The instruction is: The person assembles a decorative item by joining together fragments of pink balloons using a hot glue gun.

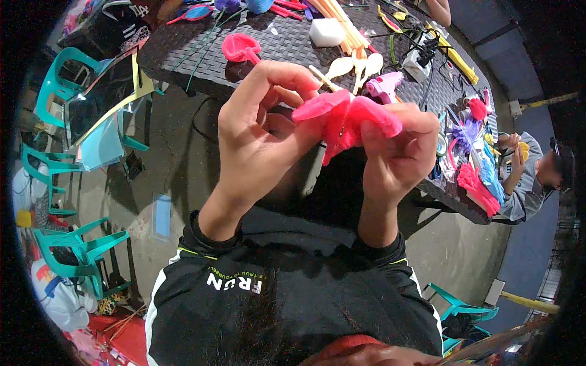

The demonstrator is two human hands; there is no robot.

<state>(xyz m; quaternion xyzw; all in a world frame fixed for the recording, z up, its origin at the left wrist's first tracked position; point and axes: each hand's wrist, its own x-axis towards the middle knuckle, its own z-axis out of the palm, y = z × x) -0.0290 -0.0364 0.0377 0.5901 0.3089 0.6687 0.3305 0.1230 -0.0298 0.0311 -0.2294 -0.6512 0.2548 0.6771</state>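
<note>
A pink flower-like piece of fuzzy pipe cleaners (341,121) is held up between my two hands, above the table's near edge. My left hand (263,132) pinches its left petal and base between thumb and fingers. The thumb and fingers of my right hand (400,146) grip the right petal. A pale stick points up behind the flower. Just beyond lie peach pipe-cleaner petals (339,67) and a pink glue gun (385,86). A separate pink pipe-cleaner petal (241,47) is at the upper left, past my left hand.
On the dark woven-pattern table (284,50) are a white foam block (327,32), a power strip (416,64) with cables, and pipe-cleaner bundles (477,188). A person (526,178) sits at the right, holding a yellow piece. Green plastic chairs (82,256) stand at left.
</note>
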